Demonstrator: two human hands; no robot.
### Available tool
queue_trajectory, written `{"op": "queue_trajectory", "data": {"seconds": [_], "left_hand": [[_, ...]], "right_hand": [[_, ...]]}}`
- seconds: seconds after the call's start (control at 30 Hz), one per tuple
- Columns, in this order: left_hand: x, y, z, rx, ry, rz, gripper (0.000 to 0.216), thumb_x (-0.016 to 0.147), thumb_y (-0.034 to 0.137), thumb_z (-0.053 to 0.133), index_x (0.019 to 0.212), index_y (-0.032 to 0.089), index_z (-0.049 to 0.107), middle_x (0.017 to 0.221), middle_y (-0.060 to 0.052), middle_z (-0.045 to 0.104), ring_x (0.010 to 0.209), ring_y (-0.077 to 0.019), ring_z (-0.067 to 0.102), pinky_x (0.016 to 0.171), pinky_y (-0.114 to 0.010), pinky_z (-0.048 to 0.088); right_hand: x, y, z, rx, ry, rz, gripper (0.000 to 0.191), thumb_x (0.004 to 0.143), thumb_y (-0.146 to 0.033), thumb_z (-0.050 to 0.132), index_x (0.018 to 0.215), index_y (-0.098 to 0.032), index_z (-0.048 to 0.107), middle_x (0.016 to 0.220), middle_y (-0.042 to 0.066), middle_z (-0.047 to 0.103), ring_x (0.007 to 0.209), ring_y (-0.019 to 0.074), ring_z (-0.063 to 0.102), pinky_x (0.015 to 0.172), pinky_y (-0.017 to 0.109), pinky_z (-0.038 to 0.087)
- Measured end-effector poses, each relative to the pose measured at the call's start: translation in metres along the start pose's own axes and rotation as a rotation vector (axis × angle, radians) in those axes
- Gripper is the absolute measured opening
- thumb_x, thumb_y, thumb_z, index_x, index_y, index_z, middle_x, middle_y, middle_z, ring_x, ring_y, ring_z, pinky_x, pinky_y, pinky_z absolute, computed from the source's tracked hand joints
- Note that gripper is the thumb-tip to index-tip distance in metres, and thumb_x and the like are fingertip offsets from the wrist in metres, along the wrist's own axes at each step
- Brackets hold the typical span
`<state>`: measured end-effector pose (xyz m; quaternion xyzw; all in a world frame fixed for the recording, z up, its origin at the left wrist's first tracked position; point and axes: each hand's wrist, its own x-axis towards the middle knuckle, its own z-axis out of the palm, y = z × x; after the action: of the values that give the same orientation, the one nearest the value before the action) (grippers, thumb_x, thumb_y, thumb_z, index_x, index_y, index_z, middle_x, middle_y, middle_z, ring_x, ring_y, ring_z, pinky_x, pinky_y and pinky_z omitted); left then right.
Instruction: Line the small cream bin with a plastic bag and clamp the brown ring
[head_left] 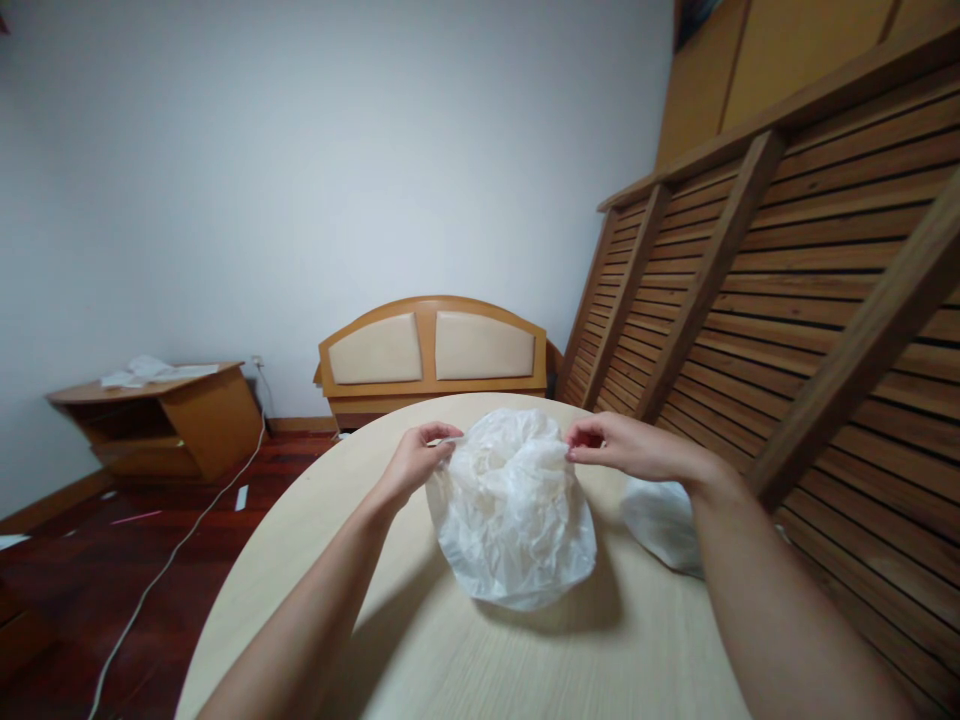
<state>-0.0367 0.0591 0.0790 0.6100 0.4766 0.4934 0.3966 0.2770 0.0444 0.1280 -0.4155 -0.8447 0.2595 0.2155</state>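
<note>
While the bag rests on the middle of the table, the left hand and right hand hold its opposite upper edges in nearly closed pinches, likely because it sags.

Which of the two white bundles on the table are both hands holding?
The crumpled plastic bag between the left hand and right hand, which pinch its edges. The other white bundle sits partly behind the right forearm, in neither hand.
</note>
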Motion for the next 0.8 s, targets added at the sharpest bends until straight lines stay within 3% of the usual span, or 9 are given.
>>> {"op": "queue_trajectory", "data": {"seconds": [0.1, 0.2, 0.27, 0.4, 0.53, 0.67, 0.8], "left_hand": [[0.0, 0.003, -0.003, 0.004, -0.03, -0.023, 0.03, 0.062, 0.035, 0.07, 0.082, 0.012, 0.069, 0.071, -0.002, 0.065, 0.06, -0.0108, 0.051, 0.057, -0.021, 0.036], [0.001, 0.004, -0.008, 0.007, 0.034, -0.041, 0.028, 0.064, 0.035, 0.068, 0.082, 0.014, 0.065, 0.07, -0.001, 0.063, 0.061, -0.0114, 0.053, 0.056, -0.021, 0.037], [0.001, 0.004, -0.012, 0.038, 0.058, -0.088, 0.025, 0.066, 0.032, 0.064, 0.085, 0.015, 0.064, 0.07, 0.0, 0.063, 0.06, -0.0122, 0.054, 0.054, -0.021, 0.038], [-0.001, 0.006, -0.011, 0.085, 0.033, -0.171, 0.03, 0.073, 0.03, 0.062, 0.1, 0.017, 0.064, 0.089, -0.006, 0.07, 0.074, -0.0167, 0.064, 0.061, -0.025, 0.047], [-0.003, 0.005, 0.0, 0.045, -0.018, -0.101, 0.043, 0.077, 0.034, 0.069, 0.115, 0.015, 0.061, 0.106, -0.013, 0.073, 0.091, -0.0211, 0.068, 0.074, -0.028, 0.051], [-0.001, -0.005, 0.01, -0.02, -0.111, -0.076, 0.058, 0.073, 0.036, 0.076, 0.122, 0.014, 0.057, 0.095, -0.011, 0.075, 0.08, -0.0201, 0.069, 0.068, -0.027, 0.049], [0.0, -0.009, 0.007, 0.051, -0.195, -0.048, 0.045, 0.068, 0.04, 0.078, 0.102, 0.013, 0.065, 0.071, -0.003, 0.069, 0.062, -0.0151, 0.062, 0.057, -0.023, 0.042]], "right_hand": [[0.005, 0.015, 0.0, 0.039, 0.186, 0.046, 0.032, 0.088, -0.05, 0.058, 0.086, -0.019, 0.063, 0.069, 0.002, 0.065, 0.064, 0.0164, 0.06, 0.06, 0.028, 0.045], [0.013, 0.034, 0.0, 0.124, 0.434, 0.081, 0.028, 0.088, -0.048, 0.056, 0.088, -0.02, 0.058, 0.079, 0.006, 0.069, 0.07, 0.0179, 0.065, 0.064, 0.029, 0.051], [0.017, 0.043, 0.001, 0.157, 0.507, 0.116, 0.024, 0.088, -0.044, 0.056, 0.09, -0.02, 0.059, 0.086, 0.008, 0.071, 0.075, 0.0189, 0.068, 0.068, 0.03, 0.053], [0.018, 0.038, 0.005, 0.142, 0.418, 0.305, 0.027, 0.091, -0.045, 0.056, 0.098, -0.019, 0.061, 0.088, 0.01, 0.072, 0.071, 0.0186, 0.068, 0.062, 0.028, 0.053], [0.013, 0.011, 0.01, 0.11, 0.211, 0.487, 0.054, 0.094, -0.067, 0.043, 0.106, -0.018, 0.063, 0.086, 0.011, 0.073, 0.06, 0.0174, 0.067, 0.05, 0.026, 0.049], [0.011, -0.005, 0.016, 0.037, 0.097, 0.453, 0.067, 0.086, -0.075, 0.051, 0.121, -0.018, 0.06, 0.09, 0.011, 0.074, 0.065, 0.02, 0.069, 0.05, 0.026, 0.048], [0.014, -0.002, 0.023, -0.052, 0.112, 0.318, 0.063, 0.086, -0.062, 0.061, 0.126, -0.013, 0.059, 0.076, 0.007, 0.073, 0.063, 0.0208, 0.068, 0.051, 0.026, 0.046]]}}
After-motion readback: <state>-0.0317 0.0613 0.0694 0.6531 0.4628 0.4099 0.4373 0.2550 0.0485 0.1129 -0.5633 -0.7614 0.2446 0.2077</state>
